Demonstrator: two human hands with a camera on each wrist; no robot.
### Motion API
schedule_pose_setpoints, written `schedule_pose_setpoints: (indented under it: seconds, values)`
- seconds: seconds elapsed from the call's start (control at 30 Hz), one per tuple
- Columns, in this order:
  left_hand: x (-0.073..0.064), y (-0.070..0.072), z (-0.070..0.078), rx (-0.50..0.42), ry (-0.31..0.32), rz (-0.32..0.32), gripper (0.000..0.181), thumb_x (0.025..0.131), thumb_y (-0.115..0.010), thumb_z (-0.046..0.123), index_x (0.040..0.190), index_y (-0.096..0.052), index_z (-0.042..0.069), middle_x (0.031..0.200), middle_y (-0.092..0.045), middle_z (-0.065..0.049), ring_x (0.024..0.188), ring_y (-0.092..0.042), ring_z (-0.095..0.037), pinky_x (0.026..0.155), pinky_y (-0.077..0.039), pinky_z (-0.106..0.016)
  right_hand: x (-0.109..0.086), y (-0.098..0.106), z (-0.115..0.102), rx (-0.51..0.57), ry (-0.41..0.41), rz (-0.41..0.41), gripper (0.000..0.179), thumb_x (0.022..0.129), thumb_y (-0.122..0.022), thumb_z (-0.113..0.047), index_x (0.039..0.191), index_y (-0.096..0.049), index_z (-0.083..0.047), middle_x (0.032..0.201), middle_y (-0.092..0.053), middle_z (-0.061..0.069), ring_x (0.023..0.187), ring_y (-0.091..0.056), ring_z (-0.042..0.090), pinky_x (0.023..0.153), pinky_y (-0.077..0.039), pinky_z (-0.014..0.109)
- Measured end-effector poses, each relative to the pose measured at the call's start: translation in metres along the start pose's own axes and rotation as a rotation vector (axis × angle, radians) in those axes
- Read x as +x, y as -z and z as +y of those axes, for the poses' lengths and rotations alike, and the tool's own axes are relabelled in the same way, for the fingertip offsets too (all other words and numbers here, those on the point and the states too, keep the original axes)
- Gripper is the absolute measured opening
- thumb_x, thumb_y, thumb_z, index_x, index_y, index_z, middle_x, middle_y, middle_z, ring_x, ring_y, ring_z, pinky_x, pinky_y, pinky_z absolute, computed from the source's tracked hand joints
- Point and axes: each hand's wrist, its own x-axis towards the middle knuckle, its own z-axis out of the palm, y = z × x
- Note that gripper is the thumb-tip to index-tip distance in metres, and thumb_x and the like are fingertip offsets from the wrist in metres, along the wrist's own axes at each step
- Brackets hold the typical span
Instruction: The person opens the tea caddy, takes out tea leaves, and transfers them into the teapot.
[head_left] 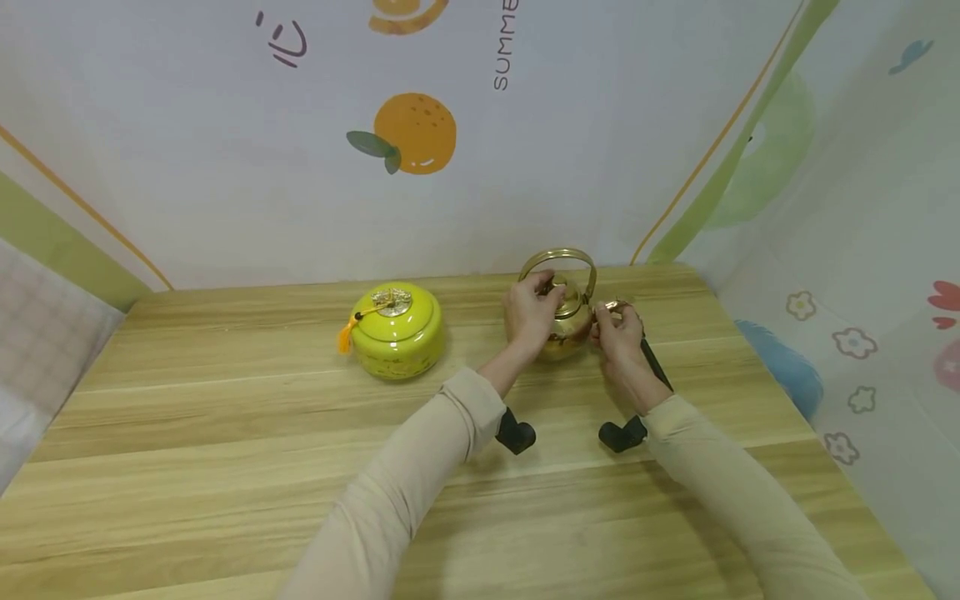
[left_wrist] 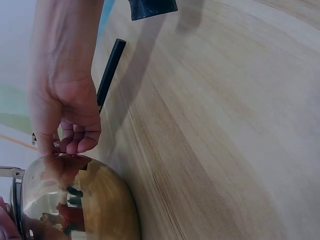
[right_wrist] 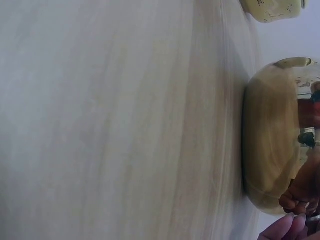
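Note:
A shiny brass kettle with a raised arched handle stands near the table's back edge. My left hand comes in from the left and grips the lid knob between thumb and fingers. At the kettle's right side is my right hand, its fingers bent and its thumb and fingertips right at the metal wall. Whether they pinch something there, I cannot tell. Just behind the right hand shows a copper-coloured rim, and a slim black handle runs out beside the wrist.
A yellow-green lidded jar with a gold clasp and an orange tassel stands left of the kettle. The wooden table meets a printed white wall cloth at the back and right. Black camera mounts jut out by both wrists.

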Motion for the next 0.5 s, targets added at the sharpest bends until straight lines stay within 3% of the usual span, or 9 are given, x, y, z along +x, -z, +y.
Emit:
schedule_pose_setpoints:
  seconds: [0.27,0.5]
  values:
    - [-0.006,0.004,0.0,-0.157,-0.037,-0.016,0.029,0.086,-0.068,0.008,0.113,-0.065,-0.002,0.104,-0.07,-0.014,0.074,-0.07,-0.02,0.062,-0.055,-0.019,0.002,0.0,0.003,0.008,0.017,0.017,0.012,0.098,-0.05,-0.021,0.1,-0.043,-0.012,0.063,-0.052,-0.007,0.053,-0.051,0.002,0.054,-0.048,0.015]
    - [-0.02,0.017,0.002,-0.252,-0.061,-0.106,0.027,0.086,-0.067,0.008,0.111,-0.065,-0.003,0.1,-0.07,-0.014,0.069,-0.068,-0.027,0.06,-0.057,-0.03,-0.001,0.001,-0.001,0.01,0.001,-0.009,0.015,0.098,-0.05,-0.023,0.103,-0.041,-0.013,0.061,-0.052,-0.006,0.052,-0.052,0.003,0.054,-0.048,0.016]
